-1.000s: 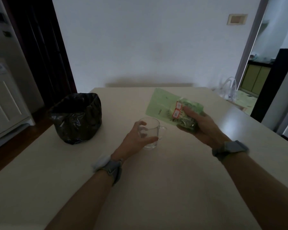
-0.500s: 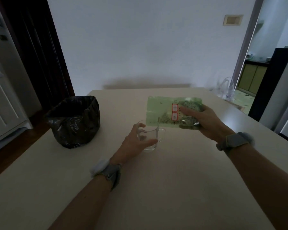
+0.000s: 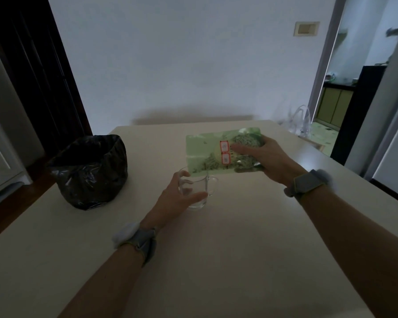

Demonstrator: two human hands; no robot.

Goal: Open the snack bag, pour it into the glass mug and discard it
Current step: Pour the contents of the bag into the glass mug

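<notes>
A clear glass mug [image 3: 199, 191] stands upright on the pale table [image 3: 239, 249], its handle pointing right. My left hand [image 3: 175, 200] wraps around its left side. A green snack bag [image 3: 207, 154] with two red-and-white labels hangs lying sideways just above and behind the mug, its left end over the mug's rim. My right hand [image 3: 264, 160] grips the bag's right end, where the greenish snack is bunched. Whether the bag's left end is open I cannot tell. The mug looks empty.
A bin lined with a black plastic bag [image 3: 90, 171] stands on the table's left side, its mouth open. A clear plastic bag [image 3: 300, 121] lies past the table's far right corner. A doorway opens at right, a dark door at left.
My right hand has turned the bag from tilted to level and brought its left end down over the mug. My left hand has stayed on the mug.
</notes>
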